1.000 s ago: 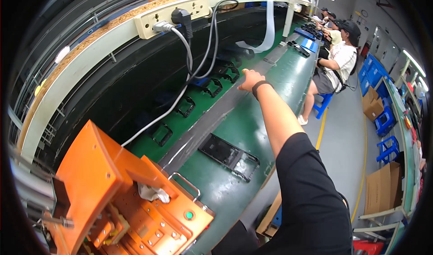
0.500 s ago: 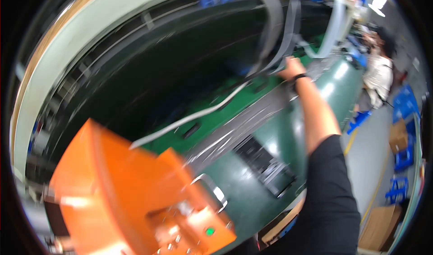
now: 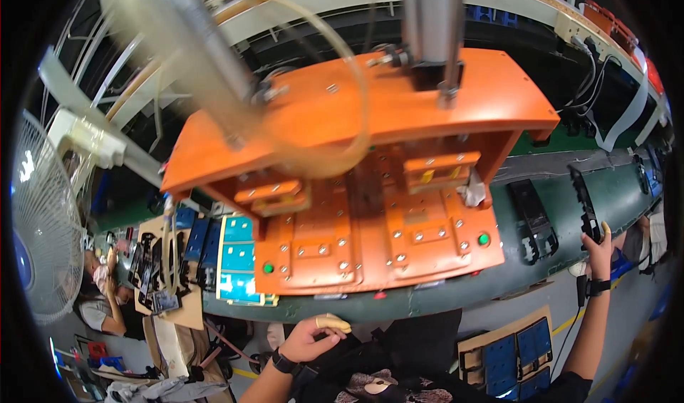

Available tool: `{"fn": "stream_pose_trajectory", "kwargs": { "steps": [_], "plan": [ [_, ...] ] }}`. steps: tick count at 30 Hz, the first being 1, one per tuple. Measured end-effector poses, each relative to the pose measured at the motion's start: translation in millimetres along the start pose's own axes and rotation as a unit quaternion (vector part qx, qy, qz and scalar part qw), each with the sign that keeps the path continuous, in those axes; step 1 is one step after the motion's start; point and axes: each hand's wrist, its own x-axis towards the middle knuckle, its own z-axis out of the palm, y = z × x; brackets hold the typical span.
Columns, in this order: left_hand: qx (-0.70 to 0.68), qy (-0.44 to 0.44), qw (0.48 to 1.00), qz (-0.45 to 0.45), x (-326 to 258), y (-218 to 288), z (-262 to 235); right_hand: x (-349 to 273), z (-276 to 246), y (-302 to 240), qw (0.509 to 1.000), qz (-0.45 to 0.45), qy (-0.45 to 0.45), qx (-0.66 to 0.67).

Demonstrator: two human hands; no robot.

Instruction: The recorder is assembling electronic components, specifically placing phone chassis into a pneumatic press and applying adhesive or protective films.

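At the right, my right hand [image 3: 598, 250] grips the near end of a long, narrow black plastic part [image 3: 584, 198], which stands out over the green bench. A second black plastic part [image 3: 531, 214], wider, lies on the bench to its left. My left hand [image 3: 313, 340] is in front of the bench's near edge, holding nothing; its thumb is apart from the fingers, and pale finger cots cover fingertips. Beyond it stands an orange press machine [image 3: 356, 128] with two metal cylinders, two fixture plates and a green button [image 3: 484, 239] at each front corner.
Blue panels in a tray [image 3: 236, 257] adjoin the press on the left. Farther left are cardboard with black parts [image 3: 153, 275], a white fan [image 3: 46, 225] and another person [image 3: 103, 303]. More blue panels [image 3: 502, 364] rest on cardboard below the bench at the right.
The view has swung, bringing the press from lower left to the middle. My right hand, earlier reaching far along the bench, is now nearer with the narrow black part. My left hand has come into view.
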Motion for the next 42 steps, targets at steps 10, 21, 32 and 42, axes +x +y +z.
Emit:
{"fn": "stream_pose_trajectory", "kwargs": {
  "steps": [10, 21, 32, 42],
  "plan": [
    [0.436, 0.445, 0.761, 0.181, -57.6, 15.1, -79.3, 20.5, 37.3, 72.0, 0.977, -0.119, 0.049, -0.172],
    [0.519, 0.423, 0.738, 0.083, -55.5, -7.5, -113.4, -131.2, 90.7, -93.8, 0.971, -0.224, 0.079, -0.034],
    [0.47, 0.403, 0.783, 0.062, -54.5, 19.5, -143.9, -433.4, 401.8, -293.4, 0.706, -0.557, -0.429, 0.084],
    [0.223, 0.586, 0.776, 0.075, -131.4, 35.9, -261.1, -453.0, 460.5, -289.6, 0.722, -0.569, -0.39, -0.05]
  ]
}}
